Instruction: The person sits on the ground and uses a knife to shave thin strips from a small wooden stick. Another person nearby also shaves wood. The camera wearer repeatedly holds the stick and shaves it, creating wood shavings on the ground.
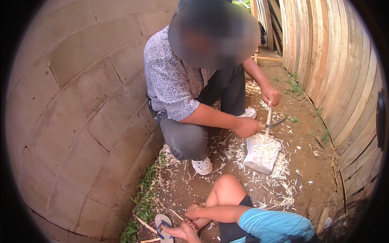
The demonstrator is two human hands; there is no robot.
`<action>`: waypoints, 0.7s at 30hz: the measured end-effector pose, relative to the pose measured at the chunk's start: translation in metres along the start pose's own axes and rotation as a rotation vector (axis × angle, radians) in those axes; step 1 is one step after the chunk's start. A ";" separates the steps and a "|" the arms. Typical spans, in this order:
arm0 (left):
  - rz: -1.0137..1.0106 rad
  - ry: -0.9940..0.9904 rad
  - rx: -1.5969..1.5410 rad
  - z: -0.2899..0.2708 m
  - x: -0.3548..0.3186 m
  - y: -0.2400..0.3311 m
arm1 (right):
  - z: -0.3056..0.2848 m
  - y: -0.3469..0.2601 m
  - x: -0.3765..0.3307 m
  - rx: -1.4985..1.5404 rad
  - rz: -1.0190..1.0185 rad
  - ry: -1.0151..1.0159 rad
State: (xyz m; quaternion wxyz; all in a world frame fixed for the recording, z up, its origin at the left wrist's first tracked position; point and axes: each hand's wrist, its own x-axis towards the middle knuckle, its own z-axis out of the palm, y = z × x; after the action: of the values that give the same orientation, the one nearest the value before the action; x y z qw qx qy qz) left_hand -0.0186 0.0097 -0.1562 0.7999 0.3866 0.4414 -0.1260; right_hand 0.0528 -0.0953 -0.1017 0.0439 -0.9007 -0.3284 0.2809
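Observation:
Neither my left hand nor my right hand shows in the head view. A crouching person in a patterned shirt (170,77) works across from it. One hand (247,126) of that person grips a curved-bladed knife (277,122). The other hand (271,96) holds the upper end of a pale wooden stick (268,115), the blade lying across the stick. The stick's lower end rests on a whitish block (259,162) topped with shavings. A second person in a light blue shirt (275,224) sits on the ground, hands (192,211) at the foot and ankle.
Pale wood shavings (279,190) litter the dirt ground around the block. A block wall (77,121) rises on the left, with grass (144,206) along its base. A plank fence (336,60) bounds the right side. A flip-flop (159,222) lies near the seated person's foot.

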 end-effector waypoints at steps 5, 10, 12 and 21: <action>0.031 -0.007 0.044 0.002 0.008 -0.010 | 0.007 0.008 0.009 -0.003 0.000 -0.041; 0.074 0.011 0.060 -0.004 -0.008 0.019 | 0.003 0.001 0.003 -0.001 0.003 0.017; 0.092 0.009 0.065 -0.003 -0.014 0.027 | 0.006 0.006 0.007 0.002 -0.003 0.017; 0.115 -0.008 0.077 0.009 -0.025 0.036 | 0.009 0.003 0.003 -0.038 -0.038 0.009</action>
State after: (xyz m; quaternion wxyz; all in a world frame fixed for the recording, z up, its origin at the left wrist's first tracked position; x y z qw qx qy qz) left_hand -0.0085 0.0236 -0.1151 0.7920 0.4413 0.4103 -0.0984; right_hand 0.0520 -0.0970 -0.1112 0.0335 -0.8962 -0.3508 0.2694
